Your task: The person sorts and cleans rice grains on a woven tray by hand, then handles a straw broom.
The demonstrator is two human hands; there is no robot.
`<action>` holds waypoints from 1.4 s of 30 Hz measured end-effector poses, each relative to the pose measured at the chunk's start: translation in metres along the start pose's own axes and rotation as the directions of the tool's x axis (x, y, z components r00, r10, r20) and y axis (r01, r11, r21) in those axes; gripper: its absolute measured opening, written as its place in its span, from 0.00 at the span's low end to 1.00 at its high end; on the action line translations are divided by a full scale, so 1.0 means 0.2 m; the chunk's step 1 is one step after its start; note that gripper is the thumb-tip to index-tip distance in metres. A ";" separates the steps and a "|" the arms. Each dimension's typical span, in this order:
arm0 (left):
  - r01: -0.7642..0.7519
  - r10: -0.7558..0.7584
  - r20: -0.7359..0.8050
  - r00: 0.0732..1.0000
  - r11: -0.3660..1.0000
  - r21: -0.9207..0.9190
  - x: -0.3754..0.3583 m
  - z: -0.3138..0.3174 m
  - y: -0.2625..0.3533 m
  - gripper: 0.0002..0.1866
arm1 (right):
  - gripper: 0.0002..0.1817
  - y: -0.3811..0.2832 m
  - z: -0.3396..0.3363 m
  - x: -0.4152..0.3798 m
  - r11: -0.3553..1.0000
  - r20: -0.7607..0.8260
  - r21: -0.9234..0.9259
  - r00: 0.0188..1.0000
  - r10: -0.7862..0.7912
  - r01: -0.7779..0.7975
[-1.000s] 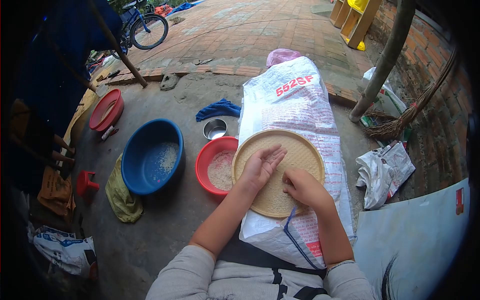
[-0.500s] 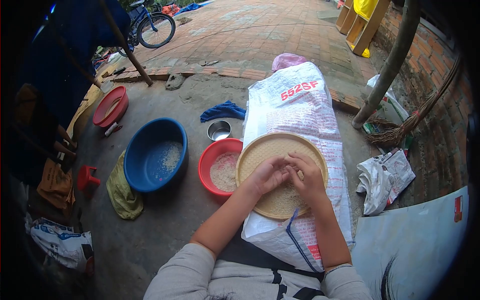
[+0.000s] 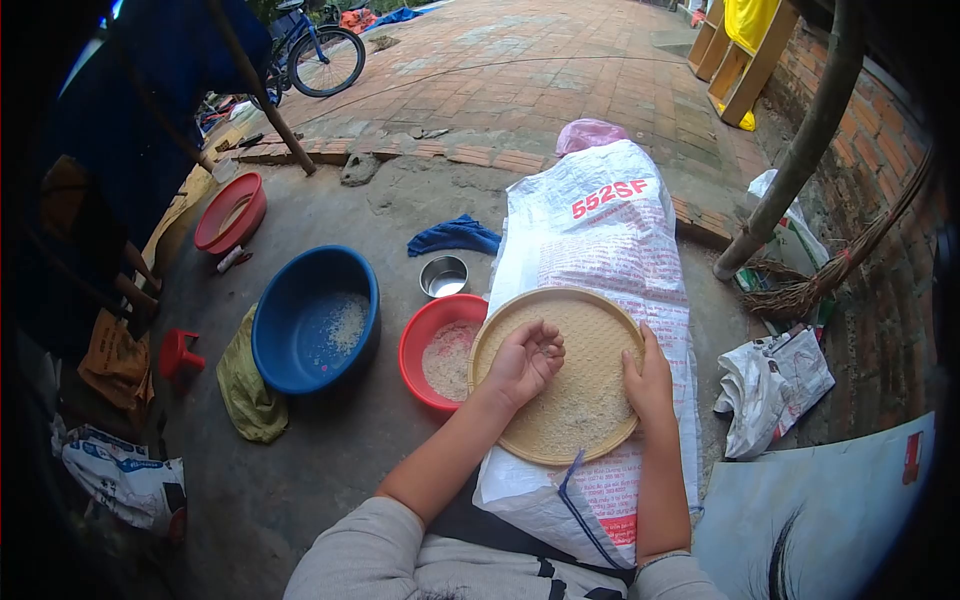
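Note:
A round woven bamboo tray (image 3: 580, 325) lies on a white printed sack (image 3: 590, 230), with pale rice grains (image 3: 575, 415) spread over its near part. My right hand (image 3: 650, 385) grips the tray's right rim, thumb on the inside and fingers along the outer edge. Above the tray's left side is my left hand (image 3: 528, 365), palm turned up and fingers curled in; whatever lies inside them is too small to make out. Close to the tray's left edge stands a red basin (image 3: 408, 355) with rice in it.
Left of the red basin is a large blue basin (image 3: 270, 325) with some grains. A metal bowl (image 3: 443, 276) and a blue cloth (image 3: 455, 235) lie beyond. A wooden post (image 3: 790, 150) and a straw broom (image 3: 800, 295) stand at right. Another person's hand (image 3: 140, 295) shows at far left.
My hands were together over the tray and have parted. The right hand has moved to the tray's right rim, while the left stays over the tray with curled fingers.

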State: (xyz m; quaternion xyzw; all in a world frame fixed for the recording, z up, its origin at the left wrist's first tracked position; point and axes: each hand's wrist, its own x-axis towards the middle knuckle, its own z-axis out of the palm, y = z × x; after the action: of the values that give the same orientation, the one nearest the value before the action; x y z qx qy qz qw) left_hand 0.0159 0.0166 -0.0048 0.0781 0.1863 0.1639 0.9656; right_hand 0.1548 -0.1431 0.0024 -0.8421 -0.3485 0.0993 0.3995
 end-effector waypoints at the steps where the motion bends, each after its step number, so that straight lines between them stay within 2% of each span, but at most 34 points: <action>1: -0.007 0.007 -0.029 1.000 1.000 0.003 -0.01 0.02 0.00 0.14 | 0.28 0.01 0.00 0.01 1.000 0.004 -0.001 1.000 0.001 -0.001; 2: -0.008 0.007 -0.040 0.999 1.000 -0.003 -0.01 0.02 0.00 0.14 | 0.27 0.02 0.01 0.02 1.000 0.000 0.006 1.000 0.002 -0.002; 4: -0.017 0.018 0.049 0.999 0.999 -0.031 -0.01 0.04 0.02 0.17 | 0.26 0.04 0.03 0.02 1.000 0.018 0.015 1.000 0.010 -0.010; 5: -0.025 0.026 0.033 0.999 0.999 -0.038 -0.01 0.03 0.02 0.17 | 0.25 0.03 0.02 0.02 0.998 0.019 0.036 0.999 0.042 -0.043; 7: 0.023 -0.018 0.131 0.991 0.999 -0.033 -0.02 0.03 0.05 0.20 | 0.23 0.01 0.00 0.03 0.995 0.037 0.061 0.997 0.072 -0.074; 9: 0.038 -0.036 0.082 0.996 0.999 -0.018 -0.03 0.04 0.09 0.23 | 0.19 0.02 -0.01 0.04 0.966 0.056 0.201 0.987 0.153 -0.162; 10: 0.062 -0.053 0.128 0.990 0.996 -0.070 -0.04 0.03 0.12 0.24 | 0.18 0.09 0.02 0.05 0.950 0.036 0.291 0.993 0.111 -0.116; 11: 0.088 -0.066 0.178 0.982 0.989 -0.118 -0.05 0.03 0.16 0.25 | 0.18 0.14 0.04 0.05 0.947 0.050 0.302 0.993 0.103 -0.113; 12: 0.009 0.005 0.186 0.983 0.997 -0.073 -0.08 0.03 0.23 0.25 | 0.18 0.17 0.06 0.05 0.935 0.042 0.334 0.993 0.113 -0.121; 13: -0.139 0.138 0.129 0.982 0.990 -0.003 -0.11 0.03 0.31 0.25 | 0.18 0.17 0.07 0.05 0.923 0.033 0.364 0.992 0.122 -0.126; 14: -0.256 0.253 0.091 0.963 0.967 0.020 -0.14 0.00 0.39 0.24 | 0.18 0.16 0.06 0.06 0.877 0.111 0.436 0.979 0.172 -0.203; 15: -0.367 0.365 0.056 0.929 0.929 0.047 -0.15 -0.05 0.45 0.24 | 0.18 0.17 0.07 0.06 0.876 0.120 0.440 0.980 0.159 -0.196; 16: -0.381 0.378 0.056 0.924 0.923 0.048 -0.17 -0.12 0.50 0.24 | 0.18 0.19 0.08 0.06 0.838 0.127 0.510 0.980 0.152 -0.196; 17: -0.505 0.528 -0.116 0.841 0.844 0.180 -0.17 -0.19 0.53 0.23 | 0.19 0.21 0.08 0.07 0.793 0.131 0.577 0.981 0.144 -0.194; 18: -0.582 0.664 -0.260 0.701 0.743 0.330 -0.17 -0.27 0.56 0.22 | 0.19 0.22 0.09 0.07 0.785 0.132 0.589 0.982 0.137 -0.189; 19: -0.587 0.671 -0.257 0.696 0.737 0.335 -0.15 -0.37 0.56 0.22 | 0.19 0.22 0.09 0.07 0.782 0.134 0.595 0.982 0.131 -0.185; 21: -0.358 0.705 -0.379 0.599 0.660 0.661 -0.09 -0.61 0.53 0.14 | 0.19 0.20 0.08 0.06 0.778 0.138 0.594 0.979 0.150 -0.203; 22: -0.170 0.740 -0.279 0.612 0.468 0.868 -0.03 -0.73 0.49 0.13 | 0.19 0.19 0.08 0.06 0.778 0.134 0.597 0.980 0.146 -0.197; 23: 0.023 0.746 -0.178 0.641 0.213 0.977 0.01 -0.79 0.46 0.21 | 0.19 0.18 0.07 0.05 0.739 0.150 0.639 0.977 0.152 -0.213; 24: 0.411 0.645 -0.362 0.673 0.081 0.908 -0.04 -0.67 0.42 0.34 | 0.19 0.17 0.06 0.05 0.698 0.166 0.679 0.974 0.155 -0.227; 25: 0.403 0.649 -0.355 0.673 0.081 0.912 -0.04 -0.67 0.42 0.34 | 0.19 0.18 0.07 0.05 0.700 0.162 0.680 0.976 0.147 -0.218; 27: 0.128 0.553 -0.139 0.822 0.058 0.990 -0.04 -0.67 0.41 0.36 | 0.18 0.24 0.10 0.06 0.612 0.148 0.759 0.974 0.172 -0.223; 28: 0.038 0.479 -0.139 0.867 0.214 0.976 -0.10 -0.51 0.40 0.34 | 0.18 0.20 0.09 0.04 0.614 0.145 0.758 0.975 0.169 -0.219; 29: 0.033 0.481 -0.135 0.866 0.215 0.976 -0.12 -0.45 0.40 0.34 | 0.18 0.16 0.07 0.04 0.553 0.194 0.785 0.959 0.205 -0.277; 30: -0.125 0.374 -0.015 0.927 0.347 0.930 -0.14 -0.40 0.40 0.33 | 0.18 0.10 0.05 0.03 0.489 0.243 0.808 0.941 0.235 -0.330; 31: -0.255 0.279 0.128 0.952 0.483 0.838 -0.15 -0.34 0.41 0.33 | 0.18 0.06 0.04 0.03 0.492 0.236 0.809 0.945 0.227 -0.321; 33: -0.277 0.330 0.129 0.935 0.456 0.846 -0.24 -0.21 0.41 0.32 | 0.19 -0.03 0.03 0.01 0.392 0.228 0.871 0.951 0.211 -0.296; 34: -0.292 0.379 0.123 0.917 0.431 0.854 -0.29 -0.14 0.42 0.31 | 0.19 -0.09 0.02 0.00 0.393 0.227 0.871 0.952 0.206 -0.293; 35: -0.297 0.383 0.126 0.915 0.429 0.853 -0.36 -0.08 0.45 0.31 | 0.20 -0.17 0.01 -0.01 0.360 0.248 0.889 0.958 0.142 -0.284; 37: -0.376 0.391 0.178 0.903 0.521 0.766 -0.55 0.02 0.56 0.29 | 0.21 -0.34 0.00 -0.02 0.327 0.265 0.905 0.962 0.072 -0.273; 40: -0.622 0.568 0.317 0.760 0.494 0.607 -0.85 0.15 0.66 0.34 | 0.22 -0.66 0.02 -0.07 0.245 0.354 0.917 0.925 -0.137 -0.314; 42: -0.710 0.644 0.344 0.684 0.479 0.516 -1.04 0.26 0.64 0.39 | 0.24 -0.84 0.01 -0.13 0.223 0.426 0.897 0.879 -0.213 -0.381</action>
State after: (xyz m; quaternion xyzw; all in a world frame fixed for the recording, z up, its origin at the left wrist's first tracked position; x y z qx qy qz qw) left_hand -0.1838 0.0596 0.1390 0.4621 0.1329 0.4571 0.7483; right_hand 0.0490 -0.0851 0.1221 -0.3750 -0.2460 0.5142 0.7311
